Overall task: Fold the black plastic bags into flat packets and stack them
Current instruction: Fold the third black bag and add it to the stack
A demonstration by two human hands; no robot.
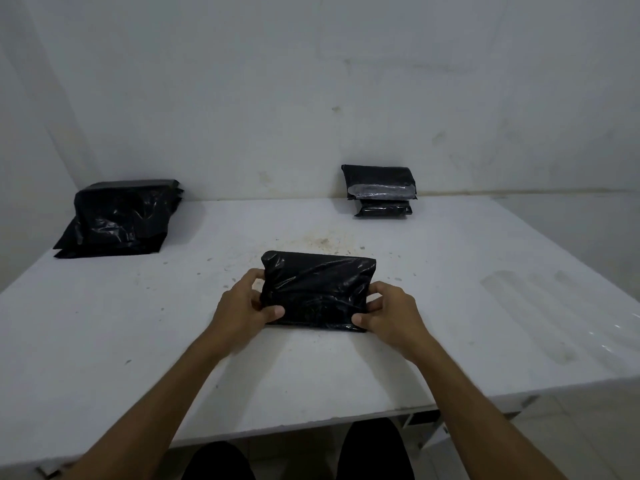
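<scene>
While both hands pinch the folded packet (317, 292) — left hand (242, 311), right hand (391, 315), thumbs on top.

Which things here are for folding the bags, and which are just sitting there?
For the job:
folded bag, held by left hand and right hand
unfolded bag pile
finished packet stack

Just there:
white table
wall

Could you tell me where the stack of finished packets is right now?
The stack of folded packets sits at the table's far right, against the wall.
</scene>
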